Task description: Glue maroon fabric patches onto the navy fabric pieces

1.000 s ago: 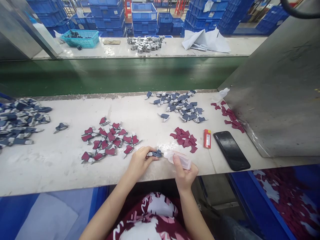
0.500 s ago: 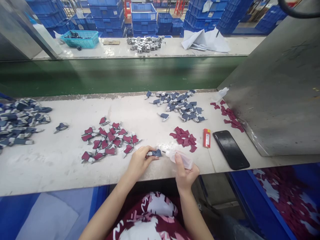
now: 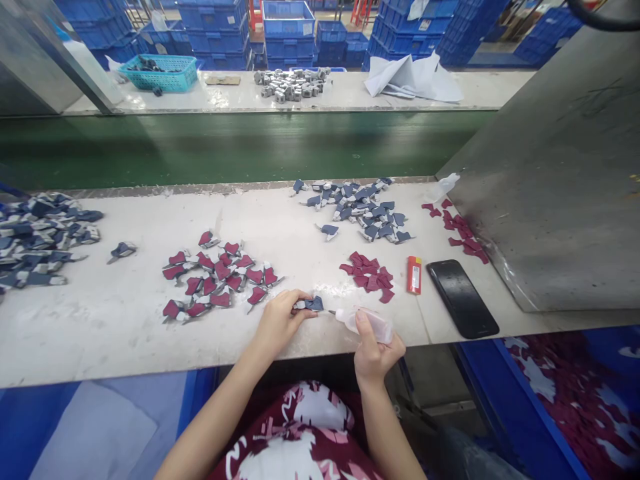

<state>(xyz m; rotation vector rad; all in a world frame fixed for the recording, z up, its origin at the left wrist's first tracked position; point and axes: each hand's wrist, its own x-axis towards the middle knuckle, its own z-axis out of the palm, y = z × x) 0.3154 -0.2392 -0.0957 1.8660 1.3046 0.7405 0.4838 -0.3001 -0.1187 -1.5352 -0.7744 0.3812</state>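
Note:
My left hand (image 3: 283, 323) pinches a small blue-and-grey plastic part (image 3: 311, 304) just above the table. In my right hand (image 3: 379, 352) is a clear squeeze bottle (image 3: 367, 323), its thin dark tip pointing left at the part, a small gap between them. Left of my left hand lies a group of grey parts with maroon faces (image 3: 220, 277). Beyond my hands are a pile of loose maroon pieces (image 3: 369, 272) and a heap of blue-and-grey parts (image 3: 357, 210).
A red lighter (image 3: 414, 275) and a black phone (image 3: 463, 298) lie right of the maroon pieces. A metal panel (image 3: 560, 187) rises at the right. More blue-and-grey parts (image 3: 40, 240) are heaped far left. Across the green strip (image 3: 225, 150) stands a turquoise basket (image 3: 170, 81).
The squeeze bottle in my right hand has drawn back slightly to the right, widening the gap to the part. My left hand stays in place with the part.

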